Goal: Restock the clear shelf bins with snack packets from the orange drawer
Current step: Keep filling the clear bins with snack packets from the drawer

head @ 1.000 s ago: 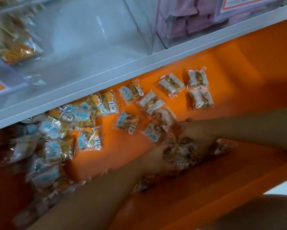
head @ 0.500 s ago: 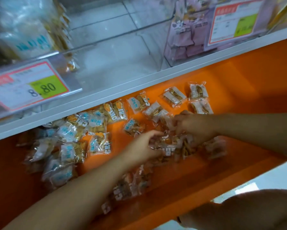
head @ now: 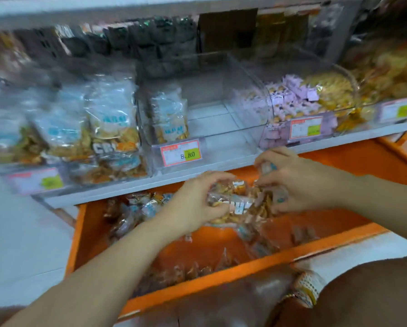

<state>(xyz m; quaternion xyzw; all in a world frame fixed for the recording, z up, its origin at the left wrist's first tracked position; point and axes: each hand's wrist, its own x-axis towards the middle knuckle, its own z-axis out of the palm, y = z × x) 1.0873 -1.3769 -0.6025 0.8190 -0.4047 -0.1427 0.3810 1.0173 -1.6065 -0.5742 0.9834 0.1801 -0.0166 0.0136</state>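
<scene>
Over the open orange drawer (head: 221, 278), the left hand (head: 193, 204) and right hand (head: 299, 185) together clutch a bunch of clear crinkly snack packets (head: 238, 204). Loose packets (head: 136, 208) lie inside the drawer. Beyond the drawer, a clear plastic shelf bin (head: 226, 149) holds a few packets.

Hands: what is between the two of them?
A bunch of snack packets, held by the left hand and right hand over the drawer, seen in the head view.
</scene>
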